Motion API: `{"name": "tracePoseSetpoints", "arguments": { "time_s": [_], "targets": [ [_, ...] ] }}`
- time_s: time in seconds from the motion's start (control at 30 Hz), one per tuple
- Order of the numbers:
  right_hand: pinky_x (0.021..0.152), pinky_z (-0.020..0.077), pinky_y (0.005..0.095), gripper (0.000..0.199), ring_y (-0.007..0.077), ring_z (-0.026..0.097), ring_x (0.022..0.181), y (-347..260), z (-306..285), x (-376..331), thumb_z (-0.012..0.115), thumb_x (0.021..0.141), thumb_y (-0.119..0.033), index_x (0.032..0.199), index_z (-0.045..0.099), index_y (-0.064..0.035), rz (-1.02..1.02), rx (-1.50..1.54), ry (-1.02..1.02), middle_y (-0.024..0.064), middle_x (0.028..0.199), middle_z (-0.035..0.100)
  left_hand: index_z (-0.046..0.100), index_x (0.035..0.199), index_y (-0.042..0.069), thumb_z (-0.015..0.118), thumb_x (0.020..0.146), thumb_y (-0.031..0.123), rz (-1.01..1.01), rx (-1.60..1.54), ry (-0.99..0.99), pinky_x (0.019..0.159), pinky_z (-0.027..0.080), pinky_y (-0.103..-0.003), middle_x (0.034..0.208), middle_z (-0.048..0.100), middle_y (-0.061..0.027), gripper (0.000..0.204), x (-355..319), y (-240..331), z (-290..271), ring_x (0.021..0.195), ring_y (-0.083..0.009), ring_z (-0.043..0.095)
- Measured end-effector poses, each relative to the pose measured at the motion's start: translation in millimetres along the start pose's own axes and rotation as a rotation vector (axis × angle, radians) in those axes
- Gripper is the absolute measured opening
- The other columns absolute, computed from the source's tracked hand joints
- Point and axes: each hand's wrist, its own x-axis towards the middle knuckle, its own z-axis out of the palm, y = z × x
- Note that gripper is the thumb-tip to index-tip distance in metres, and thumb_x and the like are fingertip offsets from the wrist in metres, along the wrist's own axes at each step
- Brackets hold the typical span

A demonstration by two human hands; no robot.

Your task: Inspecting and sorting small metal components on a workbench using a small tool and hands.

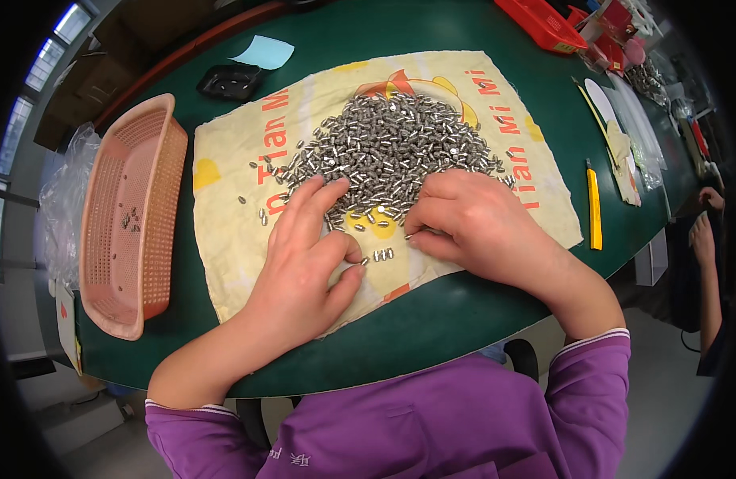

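A big heap of small silvery barrel-shaped metal parts (400, 140) lies on a cream printed cloth (232, 152). My left hand (304, 251) is at the heap's near left edge. Its thumb and forefinger close on one small metal part (365, 261), while the other fingers reach over the loose pieces. Opposite it, my right hand (476, 227) is closed in a pinch, with the tip of another small metal part (408, 236) showing at its fingertips. Between the hands, a short row of several metal parts (382, 255) stands side by side on the cloth.
At the left, a pink perforated basket (156, 231) holds a few metal parts. Beyond the cloth are a black tray (228, 81) and a pale blue paper (266, 52). A yellow cutter knife (594, 207) lies right; a red basket (540, 28) stands far right. Another person's hand (702, 239) shows there.
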Motion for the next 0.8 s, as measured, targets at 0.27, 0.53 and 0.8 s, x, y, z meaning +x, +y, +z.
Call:
{"name": "tracePoseSetpoints", "arguments": {
  "time_s": [0.27,0.53,0.8],
  "targets": [
    [0.07,0.0542,0.0435,0.015,0.0301,0.066,0.083,-6.4,7.3,-6.2,0.079,0.078,-0.016,0.082,0.068,-0.007,0.075,0.092,0.03,0.0089,0.083,0.061,0.062,0.094,0.006,0.08,0.079,0.007,0.001,-0.035,0.095,0.114,0.036,-0.058,0.151,0.043,-0.0255,0.024,3.6,0.2,9.9,0.143,-0.053,0.036],
    [0.071,0.054,0.0413,0.02,0.0287,0.066,0.084,-4.4,9.9,-7.2,0.083,0.075,-0.012,0.091,0.071,-0.0085,0.057,0.137,0.05,0.0067,0.086,0.063,0.063,0.094,0.006,0.081,0.075,0.002,-0.012,-0.049,0.05,0.119,0.031,-0.057,0.154,0.043,-0.0243,0.027,3.9,-0.1,9.4,0.148,-0.049,0.034],
    [0.074,0.0542,0.0423,0.02,0.0291,0.065,0.088,-3.7,11.8,-6.7,0.08,0.077,-0.014,0.094,0.07,-0.0092,0.044,0.166,0.006,0.0067,0.089,0.061,0.063,0.095,0.007,0.081,0.075,0.001,-0.01,-0.086,0.056,0.119,0.03,-0.058,0.155,0.043,-0.0239,0.028,4.5,-3.9,10.4,0.149,-0.0494,0.032]
  ]
}}
